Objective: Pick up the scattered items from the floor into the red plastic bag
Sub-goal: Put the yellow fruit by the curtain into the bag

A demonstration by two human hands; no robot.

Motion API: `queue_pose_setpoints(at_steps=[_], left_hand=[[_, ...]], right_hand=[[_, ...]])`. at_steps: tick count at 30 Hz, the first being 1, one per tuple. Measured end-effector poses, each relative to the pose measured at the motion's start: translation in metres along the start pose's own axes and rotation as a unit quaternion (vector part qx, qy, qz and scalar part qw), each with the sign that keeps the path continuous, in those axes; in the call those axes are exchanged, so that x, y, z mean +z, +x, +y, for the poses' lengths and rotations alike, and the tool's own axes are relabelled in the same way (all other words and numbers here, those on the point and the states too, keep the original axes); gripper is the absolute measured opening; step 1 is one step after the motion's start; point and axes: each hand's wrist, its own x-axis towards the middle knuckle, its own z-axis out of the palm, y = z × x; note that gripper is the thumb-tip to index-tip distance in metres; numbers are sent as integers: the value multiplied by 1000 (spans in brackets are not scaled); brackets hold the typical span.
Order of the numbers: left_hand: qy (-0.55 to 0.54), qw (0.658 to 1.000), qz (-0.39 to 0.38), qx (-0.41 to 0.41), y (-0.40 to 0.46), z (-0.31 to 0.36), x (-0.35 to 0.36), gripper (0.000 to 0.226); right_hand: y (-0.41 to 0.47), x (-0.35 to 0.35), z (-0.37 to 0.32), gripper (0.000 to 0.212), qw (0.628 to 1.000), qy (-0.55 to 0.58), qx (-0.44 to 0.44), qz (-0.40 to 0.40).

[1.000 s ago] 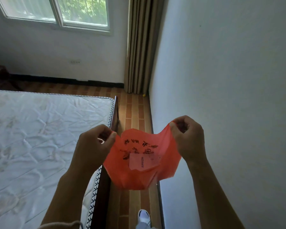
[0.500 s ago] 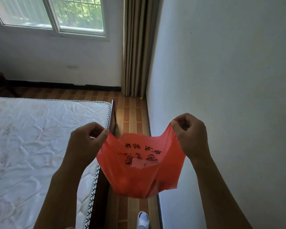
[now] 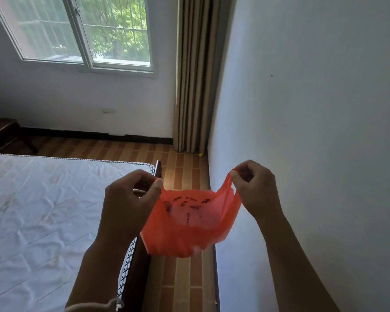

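A white-walled bedroom with a striped brown tile floor [image 3: 185, 174] held a white quilted mattress [image 3: 43, 210] on the left. Over the narrow floor strip hung the thin red plastic bag [image 3: 189, 224], stretched wide, probably to open its mouth for collecting. The left hand [image 3: 131, 197] and right hand [image 3: 254, 188] each pinched one top edge. A small yellow object [image 3: 201, 154] lay by the curtain.

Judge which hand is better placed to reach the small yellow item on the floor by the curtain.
Right, probably. The small yellow item lies at the wall's foot beside the curtain, on the right hand side. Both hands pinch the red plastic bag; the left hand could hold it alone.
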Motion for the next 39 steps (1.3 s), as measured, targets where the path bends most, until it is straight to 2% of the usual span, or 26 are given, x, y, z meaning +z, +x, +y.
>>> queue_pose_setpoints(at_steps=[3,8,14,19,25,33,39], left_hand=[[5,1000,2,-8,20,-16,4,14],[37,997,24,-57,68,-80,11,20],[18,997,-18,-70,151,-138,47,20],[16,998,-25,-47,249,-169,60,21],[70,996,-46,32,348,-208,61,20],[58,995,-64,58,402,-237,86,17],[43,996,-6,79,432,-251,81,18]], right_hand=[[24,16,-2,16,1000,4,-5,-2],[62,44,0,16,1000,6,-18,-15],[133,85,9,14,1000,-6,10,14],[204,137,-1,14,999,-47,20,19],[273,181,-18,12,990,-130,-25,53],[318,192,-19,9,980,-175,-9,94],[361,233,-26,16,982,-169,-30,78]])
